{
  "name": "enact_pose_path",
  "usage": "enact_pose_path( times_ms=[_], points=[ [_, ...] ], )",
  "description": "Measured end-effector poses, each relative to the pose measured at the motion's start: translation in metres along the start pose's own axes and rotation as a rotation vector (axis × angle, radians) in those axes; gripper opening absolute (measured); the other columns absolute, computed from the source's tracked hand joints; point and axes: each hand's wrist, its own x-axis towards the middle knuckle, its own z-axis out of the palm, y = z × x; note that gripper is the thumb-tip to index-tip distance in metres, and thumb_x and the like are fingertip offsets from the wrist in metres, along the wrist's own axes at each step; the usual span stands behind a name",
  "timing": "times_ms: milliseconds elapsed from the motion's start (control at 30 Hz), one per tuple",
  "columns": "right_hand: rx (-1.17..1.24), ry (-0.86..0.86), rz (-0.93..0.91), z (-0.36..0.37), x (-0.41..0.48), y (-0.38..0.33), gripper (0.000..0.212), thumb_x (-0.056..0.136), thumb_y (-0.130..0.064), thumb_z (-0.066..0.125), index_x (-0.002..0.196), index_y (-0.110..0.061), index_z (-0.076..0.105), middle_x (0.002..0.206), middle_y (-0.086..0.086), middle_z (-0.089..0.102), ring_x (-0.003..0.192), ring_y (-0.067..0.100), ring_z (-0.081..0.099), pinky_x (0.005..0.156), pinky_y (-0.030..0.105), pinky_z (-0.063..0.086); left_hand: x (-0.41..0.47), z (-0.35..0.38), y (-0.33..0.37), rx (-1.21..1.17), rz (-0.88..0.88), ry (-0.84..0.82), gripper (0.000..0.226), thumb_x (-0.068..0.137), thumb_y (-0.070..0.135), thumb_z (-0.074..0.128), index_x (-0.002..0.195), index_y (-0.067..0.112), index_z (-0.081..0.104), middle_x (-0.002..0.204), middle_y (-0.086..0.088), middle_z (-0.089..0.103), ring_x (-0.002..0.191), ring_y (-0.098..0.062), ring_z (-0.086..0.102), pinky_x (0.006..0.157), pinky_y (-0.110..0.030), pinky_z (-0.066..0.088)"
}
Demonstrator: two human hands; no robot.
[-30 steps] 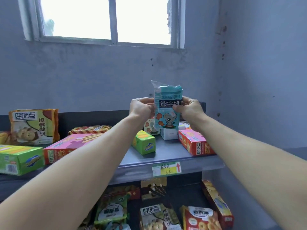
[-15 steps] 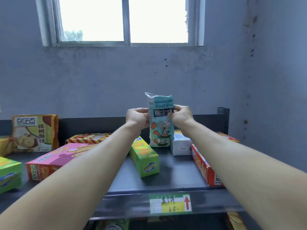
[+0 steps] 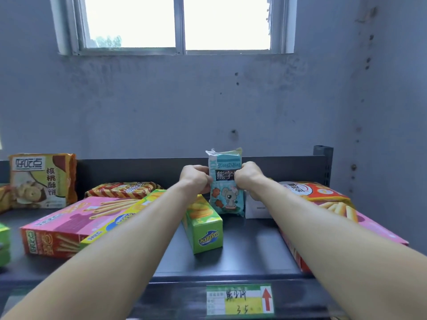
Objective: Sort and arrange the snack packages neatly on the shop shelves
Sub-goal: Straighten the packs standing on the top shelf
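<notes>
Both the left hand (image 3: 195,180) and right hand (image 3: 248,179) grasp a glossy, crinkled teal snack packet (image 3: 227,195) upright at frame centre on the dark metal shelf (image 3: 249,255); knuckles hide its label's edge.

Two-pane window (image 3: 182,24) up top, bright white outside, some greenery in the left pane's corner. Grey-blue wall (image 3: 161,107) below it, stained, with dark spots (image 3: 233,132). Green-yellow price label (image 3: 240,300) low down, red arrow (image 3: 266,302), handwriting possibly 35.

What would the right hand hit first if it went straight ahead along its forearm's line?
Likely the shelf's dark back panel, just behind the teal biscuit packet that the right hand and left hand grip; the gap is unclear.
</notes>
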Motion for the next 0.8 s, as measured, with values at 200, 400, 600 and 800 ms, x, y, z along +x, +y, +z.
enact_pose_path(
  times_ms=[200,400,600,800],
  points=[
    [-0.010,0.002,-0.008,-0.004,0.000,0.002,0.030,0.087,0.001,0.039,0.109,-0.001,0.060,0.111,0.015,0.064,0.101,0.030,0.062,0.090,0.044,0.054,0.007,0.002,-0.002,-0.018,0.017,-0.003,0.032,0.086,-0.015,0.051,0.114,-0.004,0.060,0.108,-0.021,0.067,0.098,-0.031,0.066,0.084,-0.038,0.056],
    [-0.092,0.082,-0.040,-0.009,-0.010,0.005,0.026,0.088,-0.001,0.042,0.107,-0.002,0.060,0.111,0.015,0.064,0.100,0.031,0.062,0.085,0.039,0.054,-0.001,0.000,-0.003,0.015,0.014,-0.039,0.031,0.086,-0.015,0.051,0.113,-0.004,0.060,0.103,-0.019,0.066,0.091,-0.028,0.065,0.073,-0.031,0.055],
    [-0.110,0.287,-0.204,-0.006,-0.029,-0.009,0.036,0.086,0.001,0.044,0.120,-0.003,0.056,0.122,0.013,0.059,0.110,0.028,0.055,0.088,0.034,0.046,-0.024,-0.024,0.014,0.011,0.088,0.010,0.023,0.089,-0.012,0.047,0.102,0.004,0.058,0.070,-0.008,0.055,0.062,-0.018,0.052,0.054,-0.021,0.052],
    [-0.130,0.198,-0.264,0.023,-0.067,-0.035,0.032,0.086,-0.001,0.047,0.113,-0.005,0.063,0.118,0.013,0.062,0.110,0.029,0.056,0.085,0.028,0.044,-0.057,-0.076,0.026,0.049,0.144,0.014,0.018,0.089,-0.007,0.050,0.101,0.005,0.058,0.078,-0.008,0.057,0.065,-0.019,0.056,0.063,-0.024,0.054]
  ],
)
